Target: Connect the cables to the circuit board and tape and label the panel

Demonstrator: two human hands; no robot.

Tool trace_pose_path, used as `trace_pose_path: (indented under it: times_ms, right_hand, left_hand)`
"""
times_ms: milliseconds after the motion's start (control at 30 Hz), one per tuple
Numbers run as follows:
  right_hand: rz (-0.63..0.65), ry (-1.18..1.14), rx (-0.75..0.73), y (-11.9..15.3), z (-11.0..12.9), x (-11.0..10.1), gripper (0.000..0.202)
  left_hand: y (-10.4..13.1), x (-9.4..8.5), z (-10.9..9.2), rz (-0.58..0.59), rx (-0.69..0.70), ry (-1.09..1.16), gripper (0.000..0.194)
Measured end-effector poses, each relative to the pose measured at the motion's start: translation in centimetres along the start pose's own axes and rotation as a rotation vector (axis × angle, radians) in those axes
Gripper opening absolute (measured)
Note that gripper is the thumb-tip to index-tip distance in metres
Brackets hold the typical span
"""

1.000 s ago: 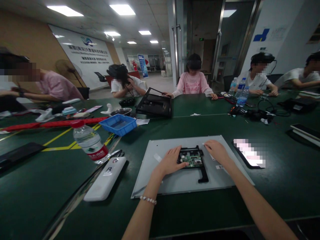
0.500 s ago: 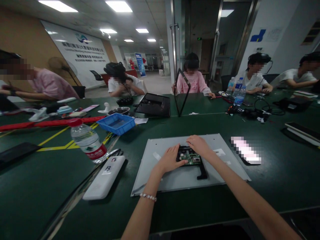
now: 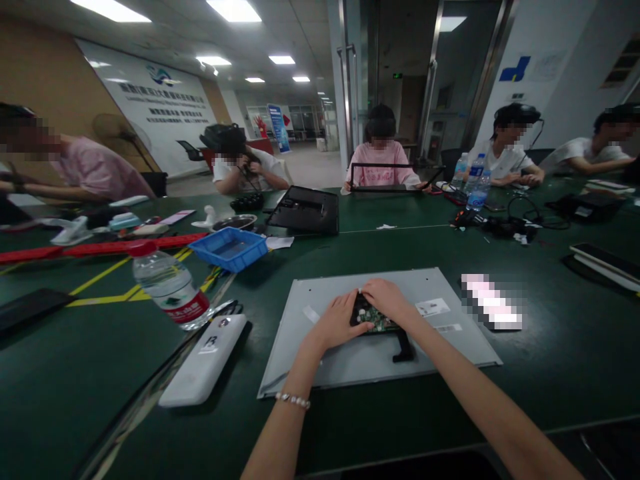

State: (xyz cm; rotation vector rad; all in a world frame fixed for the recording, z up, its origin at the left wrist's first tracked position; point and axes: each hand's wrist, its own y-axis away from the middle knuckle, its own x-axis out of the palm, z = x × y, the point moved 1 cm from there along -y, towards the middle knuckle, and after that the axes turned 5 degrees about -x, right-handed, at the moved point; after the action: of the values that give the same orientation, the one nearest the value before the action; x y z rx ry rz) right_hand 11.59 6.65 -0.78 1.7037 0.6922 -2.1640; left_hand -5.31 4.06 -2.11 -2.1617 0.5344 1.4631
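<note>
A green circuit board in a black frame lies on the back of a flat grey display panel. My left hand is at the board's left side, fingers along its far-left edge and thumb on the near-left part. Over the board's far right side rests my right hand, with its fingers bent around the far edge and their tips close to the left hand's. Both hands grip the board and its frame; parts of the board are hidden beneath them. A black arm of the frame sticks out toward me.
Left of the panel lie a white power bank, a water bottle and a blue tray. A blurred-out phone is to the right. Several people sit around the table; one opposite holds a black bezel.
My right hand has shifted left over the board, covering more of it and baring the panel's labels. The left hand stays put. Across the table, a person has turned the bezel to face me.
</note>
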Motion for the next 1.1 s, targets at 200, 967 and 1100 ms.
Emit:
trace_pose_path:
  times_ms: [200,967,1100]
  right_hand:
    - [-0.011,-0.012,-0.022,0.0,0.2,-0.3,0.028]
    - [-0.074,-0.063,-0.017,0.3,0.4,-1.1,0.03]
    - [-0.15,-0.105,0.04,1.4,-0.9,-2.5,0.03]
  left_hand:
    - [-0.1,0.0,0.2,-0.002,0.013,0.006,0.083]
    - [-0.4,-0.7,-0.1,0.078,-0.026,-0.004,0.085]
    - [-0.4,-0.8,-0.1,0.062,-0.026,0.013,0.084]
